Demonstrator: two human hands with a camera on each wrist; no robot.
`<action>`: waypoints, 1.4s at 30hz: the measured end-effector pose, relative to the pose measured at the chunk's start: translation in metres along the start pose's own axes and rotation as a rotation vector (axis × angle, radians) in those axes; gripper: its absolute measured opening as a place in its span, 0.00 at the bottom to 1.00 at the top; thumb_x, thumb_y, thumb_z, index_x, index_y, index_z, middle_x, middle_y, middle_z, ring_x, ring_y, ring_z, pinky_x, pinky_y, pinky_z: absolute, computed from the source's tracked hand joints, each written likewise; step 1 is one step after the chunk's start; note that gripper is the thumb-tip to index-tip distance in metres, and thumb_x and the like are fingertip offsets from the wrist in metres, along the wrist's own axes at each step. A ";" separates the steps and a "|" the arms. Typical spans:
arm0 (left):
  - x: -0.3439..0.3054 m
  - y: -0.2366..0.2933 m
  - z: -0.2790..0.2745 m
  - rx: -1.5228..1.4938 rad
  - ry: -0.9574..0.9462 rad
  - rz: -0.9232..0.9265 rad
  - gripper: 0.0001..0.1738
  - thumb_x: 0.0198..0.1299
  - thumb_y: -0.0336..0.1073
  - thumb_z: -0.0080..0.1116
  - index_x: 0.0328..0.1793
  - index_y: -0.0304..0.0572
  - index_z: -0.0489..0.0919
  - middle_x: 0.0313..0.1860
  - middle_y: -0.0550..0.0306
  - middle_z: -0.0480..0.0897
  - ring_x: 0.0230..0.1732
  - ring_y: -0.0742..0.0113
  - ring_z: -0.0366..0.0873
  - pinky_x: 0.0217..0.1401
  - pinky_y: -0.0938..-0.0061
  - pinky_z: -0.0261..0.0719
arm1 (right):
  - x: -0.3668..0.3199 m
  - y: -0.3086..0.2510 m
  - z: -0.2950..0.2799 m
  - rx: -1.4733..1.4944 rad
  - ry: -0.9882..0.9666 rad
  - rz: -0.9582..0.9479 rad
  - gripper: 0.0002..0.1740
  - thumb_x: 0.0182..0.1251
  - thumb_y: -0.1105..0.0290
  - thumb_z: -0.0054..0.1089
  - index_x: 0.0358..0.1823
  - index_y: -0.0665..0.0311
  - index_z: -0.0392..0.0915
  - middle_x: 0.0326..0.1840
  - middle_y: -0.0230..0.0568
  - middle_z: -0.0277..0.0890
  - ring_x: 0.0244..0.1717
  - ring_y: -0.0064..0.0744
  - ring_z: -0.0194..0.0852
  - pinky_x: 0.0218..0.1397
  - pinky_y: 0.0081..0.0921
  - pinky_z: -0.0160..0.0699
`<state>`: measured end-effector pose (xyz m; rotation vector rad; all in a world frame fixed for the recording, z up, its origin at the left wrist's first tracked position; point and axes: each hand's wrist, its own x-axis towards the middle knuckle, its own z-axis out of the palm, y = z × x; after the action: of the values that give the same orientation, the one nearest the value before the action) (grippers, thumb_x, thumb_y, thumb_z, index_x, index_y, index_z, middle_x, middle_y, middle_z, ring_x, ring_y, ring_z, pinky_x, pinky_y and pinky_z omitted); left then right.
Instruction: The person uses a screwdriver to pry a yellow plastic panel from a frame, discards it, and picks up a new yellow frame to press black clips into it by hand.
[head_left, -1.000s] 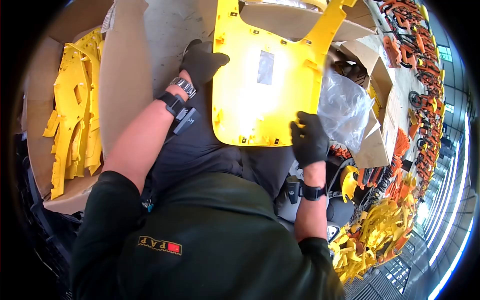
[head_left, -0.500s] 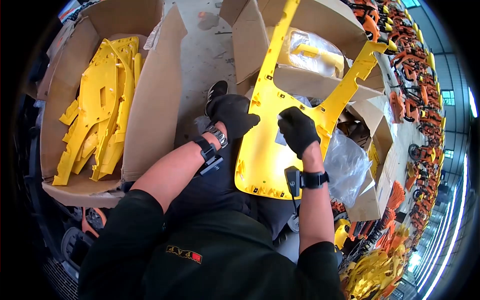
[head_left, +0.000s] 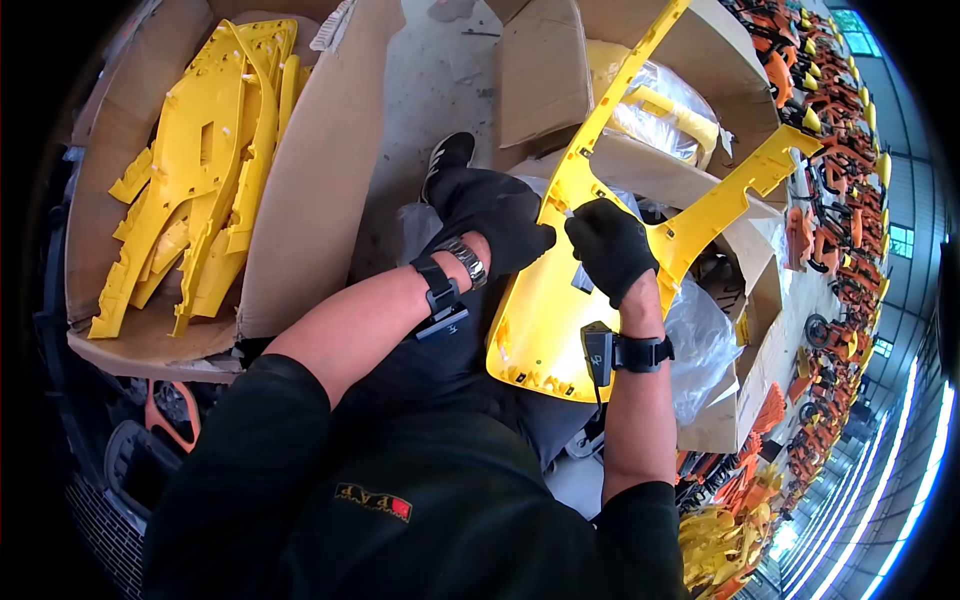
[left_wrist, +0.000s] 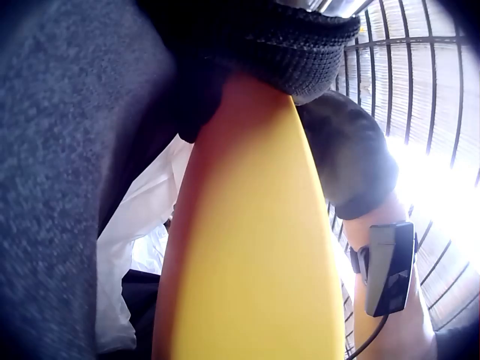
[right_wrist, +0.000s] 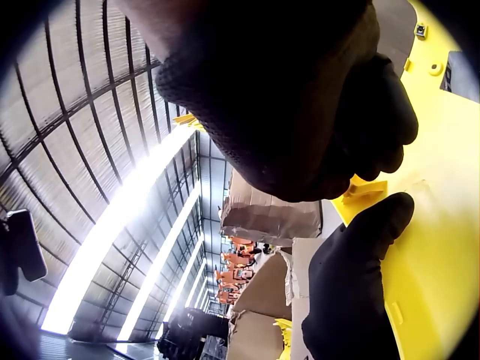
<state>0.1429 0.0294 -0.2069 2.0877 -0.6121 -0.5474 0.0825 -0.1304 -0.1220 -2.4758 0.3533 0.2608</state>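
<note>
A large yellow panel (head_left: 550,310) with two long arms lies tilted over the person's lap, its clipped inner face up. My gloved left hand (head_left: 505,225) grips its left edge; in the left wrist view the glove (left_wrist: 262,45) wraps over the edge of the panel (left_wrist: 255,255). Over the panel's upper middle is my right hand (head_left: 610,245), fingers curled, a small pale bit at the fingertips. In the right wrist view the right hand (right_wrist: 285,97) has curled fingers and its thumb close to the panel (right_wrist: 435,247); whether it pinches something is unclear.
An open carton (head_left: 315,195) at the left holds stacked yellow parts (head_left: 200,140). More cartons (head_left: 545,75) stand ahead, one with a wrapped yellow part (head_left: 665,110). Clear plastic (head_left: 700,345) lies right of the panel. Yellow parts (head_left: 725,540) are heaped at the lower right.
The panel has come lower and right in the head view and is more tilted. My right hand has left its lower right edge for the upper middle, near my left hand.
</note>
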 end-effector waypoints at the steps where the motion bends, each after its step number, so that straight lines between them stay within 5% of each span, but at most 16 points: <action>1: -0.001 0.001 -0.001 -0.002 -0.001 -0.001 0.19 0.60 0.46 0.61 0.41 0.35 0.86 0.35 0.46 0.88 0.35 0.54 0.86 0.38 0.63 0.79 | 0.001 0.000 0.000 -0.002 -0.001 0.002 0.13 0.65 0.61 0.64 0.41 0.64 0.83 0.37 0.50 0.85 0.41 0.49 0.85 0.49 0.37 0.82; 16: 0.001 0.006 -0.006 0.014 -0.104 -0.049 0.17 0.63 0.46 0.61 0.45 0.38 0.87 0.39 0.48 0.88 0.39 0.55 0.86 0.40 0.64 0.80 | 0.012 -0.060 -0.017 -0.537 -0.213 0.121 0.18 0.68 0.54 0.60 0.47 0.59 0.85 0.46 0.46 0.86 0.50 0.47 0.85 0.55 0.38 0.81; 19: 0.000 0.006 -0.005 0.015 -0.107 -0.054 0.18 0.64 0.47 0.61 0.45 0.39 0.87 0.41 0.48 0.89 0.39 0.55 0.86 0.40 0.64 0.79 | 0.014 -0.066 -0.016 -0.657 -0.222 0.086 0.16 0.68 0.57 0.61 0.48 0.59 0.85 0.47 0.46 0.86 0.50 0.47 0.85 0.55 0.37 0.82; 21: 0.004 0.006 -0.001 0.090 -0.013 -0.045 0.14 0.54 0.42 0.70 0.34 0.37 0.86 0.33 0.47 0.87 0.35 0.52 0.85 0.38 0.64 0.80 | 0.018 -0.065 -0.014 -0.661 -0.227 0.086 0.14 0.66 0.62 0.63 0.49 0.59 0.85 0.48 0.46 0.86 0.50 0.47 0.86 0.54 0.36 0.83; 23: 0.004 -0.001 0.006 0.045 0.007 -0.023 0.13 0.53 0.41 0.70 0.35 0.37 0.87 0.33 0.46 0.87 0.35 0.51 0.85 0.38 0.63 0.80 | 0.019 -0.072 -0.016 -0.726 -0.264 0.068 0.13 0.64 0.66 0.65 0.49 0.58 0.85 0.49 0.47 0.86 0.49 0.49 0.86 0.53 0.37 0.84; 30: 0.003 -0.003 0.001 0.134 0.094 0.079 0.13 0.49 0.42 0.69 0.31 0.40 0.83 0.32 0.48 0.84 0.38 0.47 0.81 0.43 0.58 0.78 | 0.025 -0.022 -0.018 -0.297 -0.227 0.164 0.17 0.65 0.60 0.66 0.50 0.60 0.84 0.50 0.48 0.85 0.52 0.50 0.83 0.56 0.37 0.81; 32: 0.002 -0.003 0.004 0.126 0.111 0.094 0.13 0.49 0.42 0.68 0.31 0.39 0.83 0.31 0.48 0.83 0.37 0.47 0.81 0.42 0.57 0.78 | 0.021 -0.002 -0.004 0.049 -0.116 0.171 0.15 0.66 0.66 0.67 0.49 0.68 0.83 0.42 0.47 0.86 0.40 0.37 0.84 0.47 0.30 0.82; 35: 0.005 -0.030 0.032 0.085 0.121 0.110 0.12 0.49 0.41 0.68 0.30 0.39 0.82 0.30 0.47 0.83 0.37 0.46 0.81 0.41 0.56 0.78 | 0.024 0.011 0.012 0.050 -0.070 -0.008 0.16 0.65 0.70 0.68 0.51 0.70 0.82 0.44 0.46 0.86 0.39 0.33 0.84 0.46 0.27 0.82; 39: 0.014 -0.017 0.019 0.256 0.115 0.196 0.11 0.48 0.41 0.67 0.29 0.40 0.83 0.30 0.45 0.84 0.36 0.45 0.82 0.41 0.57 0.79 | 0.018 0.026 0.022 -0.027 0.034 -0.083 0.18 0.67 0.60 0.65 0.54 0.61 0.83 0.54 0.50 0.84 0.57 0.52 0.81 0.63 0.38 0.77; 42: 0.020 -0.028 0.030 0.192 0.120 0.239 0.13 0.49 0.43 0.63 0.30 0.40 0.86 0.30 0.44 0.86 0.36 0.46 0.85 0.41 0.58 0.81 | 0.008 0.021 0.031 -0.048 0.070 -0.020 0.22 0.68 0.56 0.62 0.59 0.59 0.80 0.57 0.51 0.82 0.60 0.54 0.79 0.66 0.40 0.75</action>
<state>0.1473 0.0128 -0.2491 2.1668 -0.8578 -0.2327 0.0803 -0.1298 -0.1603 -2.5388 0.3552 0.1766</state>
